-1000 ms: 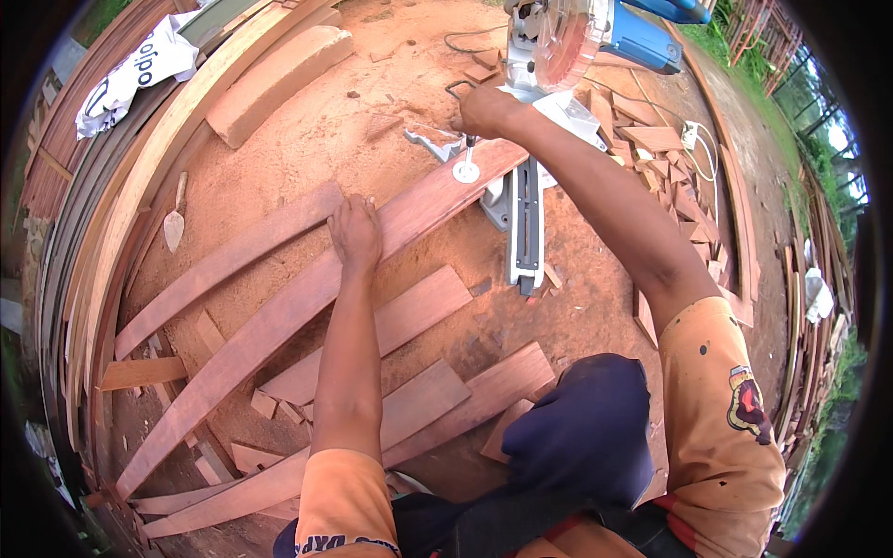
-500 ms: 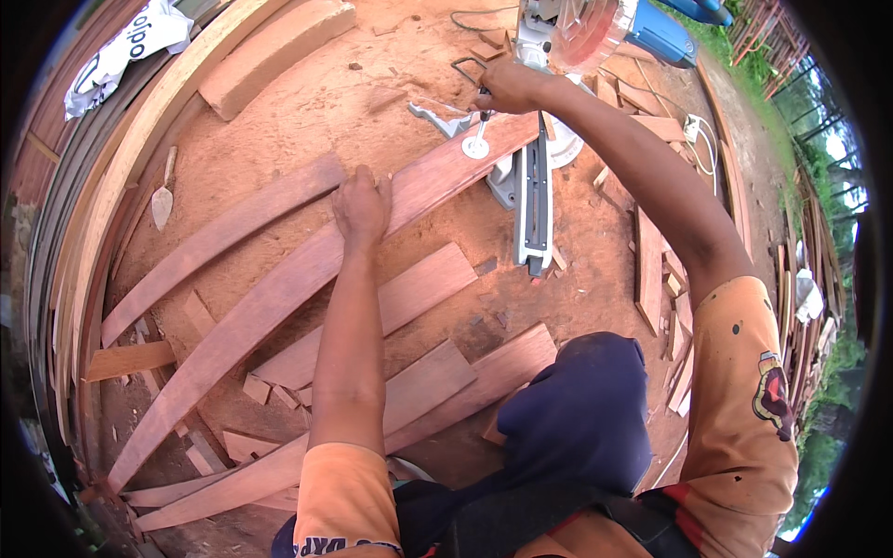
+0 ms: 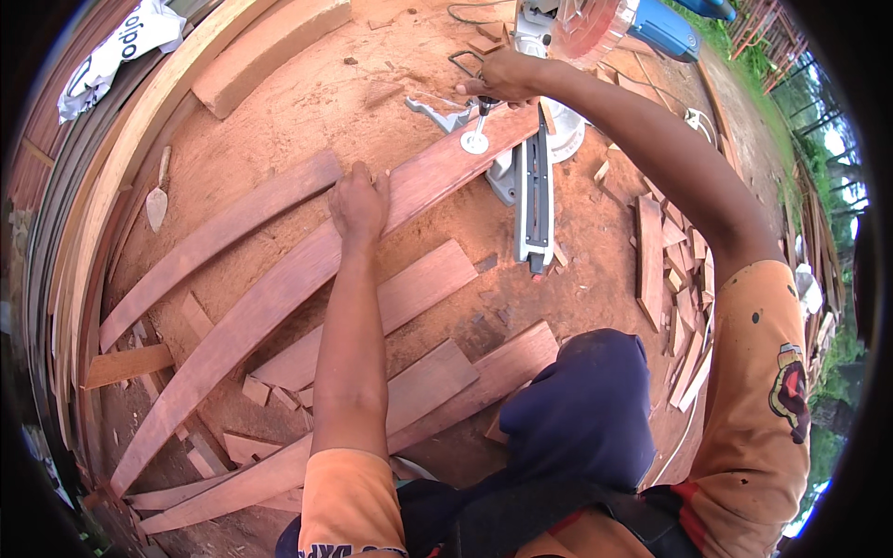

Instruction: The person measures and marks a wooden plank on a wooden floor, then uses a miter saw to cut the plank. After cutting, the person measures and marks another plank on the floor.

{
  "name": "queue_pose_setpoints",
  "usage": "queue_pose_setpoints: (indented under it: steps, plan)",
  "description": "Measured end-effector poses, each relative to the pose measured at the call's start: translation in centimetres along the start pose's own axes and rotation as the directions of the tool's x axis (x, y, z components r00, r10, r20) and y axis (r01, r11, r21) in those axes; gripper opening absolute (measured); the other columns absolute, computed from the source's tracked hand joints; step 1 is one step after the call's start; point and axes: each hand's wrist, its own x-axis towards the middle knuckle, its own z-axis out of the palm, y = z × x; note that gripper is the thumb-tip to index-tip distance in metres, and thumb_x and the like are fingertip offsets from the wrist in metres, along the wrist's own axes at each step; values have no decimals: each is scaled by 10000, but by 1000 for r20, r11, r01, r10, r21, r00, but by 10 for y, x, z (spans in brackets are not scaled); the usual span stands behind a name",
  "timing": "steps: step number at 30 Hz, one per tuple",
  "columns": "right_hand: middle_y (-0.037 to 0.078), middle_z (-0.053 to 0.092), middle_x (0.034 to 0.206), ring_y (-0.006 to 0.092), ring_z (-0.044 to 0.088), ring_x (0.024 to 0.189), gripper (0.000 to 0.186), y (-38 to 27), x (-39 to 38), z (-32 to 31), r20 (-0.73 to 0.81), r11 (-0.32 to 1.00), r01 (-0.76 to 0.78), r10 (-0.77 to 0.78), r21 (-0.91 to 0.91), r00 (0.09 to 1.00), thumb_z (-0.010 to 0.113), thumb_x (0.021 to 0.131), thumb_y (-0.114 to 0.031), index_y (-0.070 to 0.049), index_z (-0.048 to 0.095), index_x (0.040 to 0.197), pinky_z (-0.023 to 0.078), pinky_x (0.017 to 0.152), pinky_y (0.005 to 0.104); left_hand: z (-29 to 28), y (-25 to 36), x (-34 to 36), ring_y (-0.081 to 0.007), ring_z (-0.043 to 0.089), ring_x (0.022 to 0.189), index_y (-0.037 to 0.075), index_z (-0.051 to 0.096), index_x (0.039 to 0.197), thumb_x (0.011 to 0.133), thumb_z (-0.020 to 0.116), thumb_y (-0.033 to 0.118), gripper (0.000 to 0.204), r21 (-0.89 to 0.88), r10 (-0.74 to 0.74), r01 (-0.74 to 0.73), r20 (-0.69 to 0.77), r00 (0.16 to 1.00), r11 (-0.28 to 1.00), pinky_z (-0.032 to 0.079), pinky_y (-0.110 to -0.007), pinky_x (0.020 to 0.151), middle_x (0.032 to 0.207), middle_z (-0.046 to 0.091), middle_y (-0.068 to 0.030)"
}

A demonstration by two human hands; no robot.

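Head view: reddish plank (image 3: 279,288), left fingers (image 3: 360,177) hooked over edge, right fingers (image 3: 479,86) around clamp (image 3: 474,142).

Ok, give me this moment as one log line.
left hand: on long plank | right hand: at clamp top | clamp: white foot over plank | rest: miter saw, trowel on ground

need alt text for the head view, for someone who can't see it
A person's left hand rests on a long reddish board while the right hand holds the top of a clamp whose round pad sits on it, beside a blue saw. Other planks lie on the dusty ground.
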Motion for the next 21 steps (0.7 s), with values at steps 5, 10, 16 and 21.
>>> queue_pose_setpoints:
  steps: [5,10,16,21]
  plan:
    - [191,747,907,378,717,880,394,45,30,25,-166,911,281,-341,-303,926,601,995,-396,-26,737,996,564,816,464,9,6,0,-400,680,1007,22,643,1023,944,691,355,345,-17,24,-24,15,1000,1000,497,-521,918,968,734,-218]
    - [180,745,980,362,694,1027,320,51,18,9,33,677,531,-601,-511,798,742,898,-173,-53,680,1188,530,900,433,13,12,1,-413,679,947,24,640,973,946,694,362,343,-40,43,-45,-47,998,998,500,-532,858,937,722,-214]
    - [201,758,963,304,740,934,239,10,-2,-6,-24,983,123,-127,-133,992,618,991,-242,-17,696,989,583,822,420,15,-8,3,-419,689,867,26,653,943,940,703,389,367,-71,89,-98,-119,989,993,512,-544,812,864,715,-224]
    - [262,678,804,423,670,747,347,79,42,33,-237,943,265,-310,-201,921,630,949,-282,52,706,896,484,701,515,28,8,6,-388,692,959,29,662,1057,951,682,412,398,-106,59,-54,43,997,993,512,-528,871,939,731,-218]
